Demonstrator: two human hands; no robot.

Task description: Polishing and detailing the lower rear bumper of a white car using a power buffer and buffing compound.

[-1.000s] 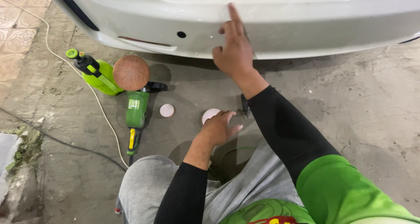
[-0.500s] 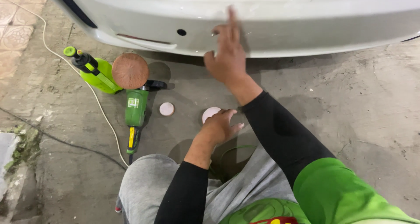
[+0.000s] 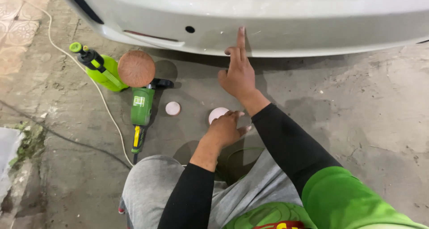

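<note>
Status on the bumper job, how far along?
Done: nothing clearly finished. In hand: right hand has its index finger on the white car bumper; left hand rests on a round pale pink pad. Left: green electric polisher lies unused on the concrete.

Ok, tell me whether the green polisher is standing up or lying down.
Lying down. The green polisher rests on its side on the concrete floor, its brown pad facing up toward the camera, beside the green spray bottle. Neither hand touches it.
</note>
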